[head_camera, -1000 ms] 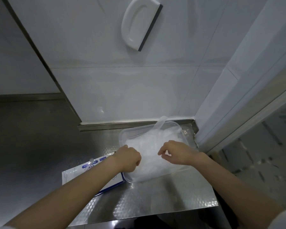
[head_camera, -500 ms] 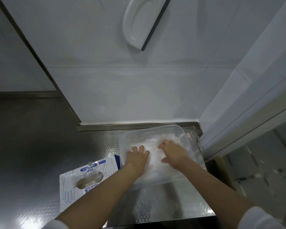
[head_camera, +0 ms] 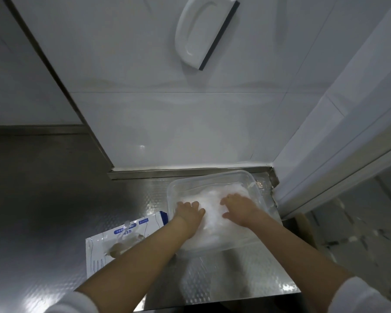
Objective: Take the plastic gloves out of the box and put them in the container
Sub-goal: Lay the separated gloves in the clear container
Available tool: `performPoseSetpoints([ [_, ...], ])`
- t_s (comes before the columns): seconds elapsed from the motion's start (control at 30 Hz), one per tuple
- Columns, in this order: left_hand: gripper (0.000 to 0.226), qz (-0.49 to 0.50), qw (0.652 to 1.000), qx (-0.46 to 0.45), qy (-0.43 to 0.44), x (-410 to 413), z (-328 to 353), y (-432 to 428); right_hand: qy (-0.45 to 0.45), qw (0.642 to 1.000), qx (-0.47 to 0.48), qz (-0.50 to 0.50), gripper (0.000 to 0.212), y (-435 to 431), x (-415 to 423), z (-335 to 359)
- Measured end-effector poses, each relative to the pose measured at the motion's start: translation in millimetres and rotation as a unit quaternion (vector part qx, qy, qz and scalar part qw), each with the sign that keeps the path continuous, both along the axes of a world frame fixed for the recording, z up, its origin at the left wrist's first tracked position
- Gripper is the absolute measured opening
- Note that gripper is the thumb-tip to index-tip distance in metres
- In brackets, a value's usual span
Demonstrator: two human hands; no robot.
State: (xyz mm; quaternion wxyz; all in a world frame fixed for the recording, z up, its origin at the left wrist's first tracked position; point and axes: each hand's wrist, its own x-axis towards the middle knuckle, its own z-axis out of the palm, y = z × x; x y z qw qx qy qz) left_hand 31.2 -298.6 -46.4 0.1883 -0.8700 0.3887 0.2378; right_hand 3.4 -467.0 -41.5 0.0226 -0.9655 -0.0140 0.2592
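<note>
Plastic gloves (head_camera: 212, 199) lie heaped inside the clear container (head_camera: 253, 179) beside the box (head_camera: 104, 247); I press them with left hand (head_camera: 189, 212) and right hand (head_camera: 240, 207) flat, fingers spread, best pushing evenly from centre outward so none spring over the rim.
</note>
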Motion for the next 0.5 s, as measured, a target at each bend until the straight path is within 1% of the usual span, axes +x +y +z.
performPoseSetpoints([
  [0.07,0.047,-0.024,0.998,-0.054,-0.026,1.4,14.3,8.3,-0.048,0.999,-0.021,0.011,0.038,8.1,-2.9,13.5],
  [0.13,0.041,-0.017,0.987,-0.151,-0.049,1.9,32.1,21.0,-0.122,0.992,0.006,0.005,0.033,20.4,-8.8,29.0],
  [0.2,0.041,0.024,0.965,-0.253,-0.061,-0.6,51.4,43.1,-0.200,0.976,0.086,-0.014,0.031,40.2,-16.7,44.4],
  [0.27,0.042,0.080,0.944,-0.314,-0.069,-4.6,63.1,73.6,-0.246,0.952,0.179,-0.019,0.030,68.1,-25.6,59.5],
  [0.3,0.044,0.100,0.941,-0.315,-0.075,-6.5,66.3,88.9,-0.255,0.943,0.214,-0.012,0.030,82.5,-29.2,65.3],
  [0.37,0.049,0.136,0.949,-0.273,-0.081,-12.5,67.1,122.3,-0.246,0.933,0.262,0.016,0.031,114.2,-35.3,70.5],
  [0.47,0.062,0.214,0.952,-0.209,-0.062,-17.9,58.0,160.9,-0.195,0.932,0.298,0.064,0.034,157.9,-41.3,65.7],
  [0.5,0.061,0.238,0.949,-0.197,-0.055,-20.0,53.5,171.8,-0.177,0.935,0.297,0.078,0.038,169.8,-42.5,60.8],
])
